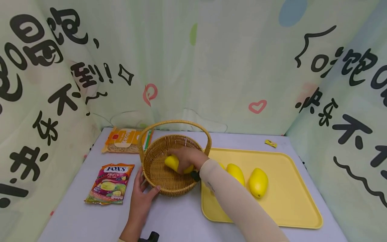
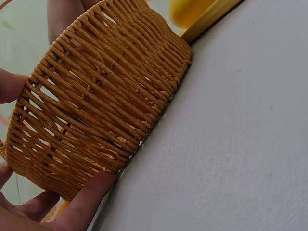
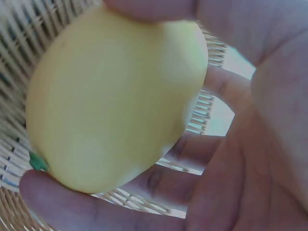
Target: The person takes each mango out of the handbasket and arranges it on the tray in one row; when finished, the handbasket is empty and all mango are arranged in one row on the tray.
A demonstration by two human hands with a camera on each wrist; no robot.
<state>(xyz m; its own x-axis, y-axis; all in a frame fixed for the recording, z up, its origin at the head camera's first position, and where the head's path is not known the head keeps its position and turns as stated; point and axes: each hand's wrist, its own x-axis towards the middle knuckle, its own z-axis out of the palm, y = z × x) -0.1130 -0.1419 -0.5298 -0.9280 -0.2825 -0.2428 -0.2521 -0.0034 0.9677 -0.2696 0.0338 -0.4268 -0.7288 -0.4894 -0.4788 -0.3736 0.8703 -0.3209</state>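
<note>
A tan wicker basket with an arched handle stands at the middle of the table. My left hand holds its near left side, thumb at the rim and fingers against the woven wall. My right hand reaches down inside the basket and grips a yellow mango with a small green stem end. Thumb and fingers wrap around that fruit in the right wrist view. In the head view the hand covers its middle. More mangoes lie on the yellow tray, partly hidden by my right forearm.
A bag of fruit candy lies left of the basket. Behind it is an orange packet, next to the basket's far left side. A small yellow wrapped piece sits beyond the tray. Printed curtains surround the table.
</note>
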